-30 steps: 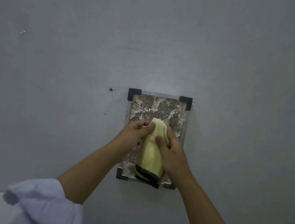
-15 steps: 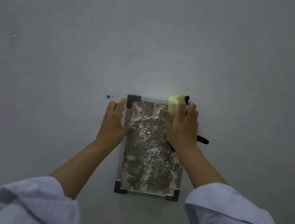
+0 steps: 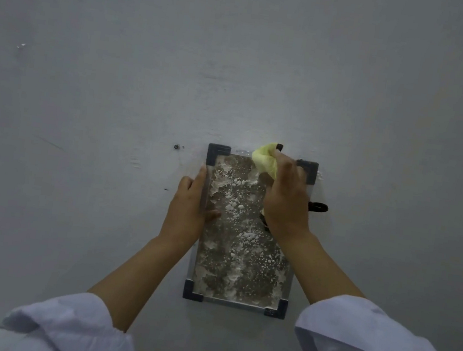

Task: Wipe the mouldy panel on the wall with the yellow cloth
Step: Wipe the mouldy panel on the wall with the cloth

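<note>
Since a half-second ago little has shifted: right hand grips the yellow cloth at the mouldy panel top; left hand, fingers open, braces the frame (next, likely a firm downward stroke)

I note: cloth pale yellow, black-edged; panel mottled grey-brown with white speckling, dark grey corners; wall flat grey; sleeves white.

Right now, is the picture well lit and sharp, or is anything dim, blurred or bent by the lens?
Head view: dim, even light on the grey wall, no glare; corners darken; the mould-speckled framed panel is fairly sharp; the crumpled yellow cloth is brightest; white sleeves at the bottom look stretched.
</note>
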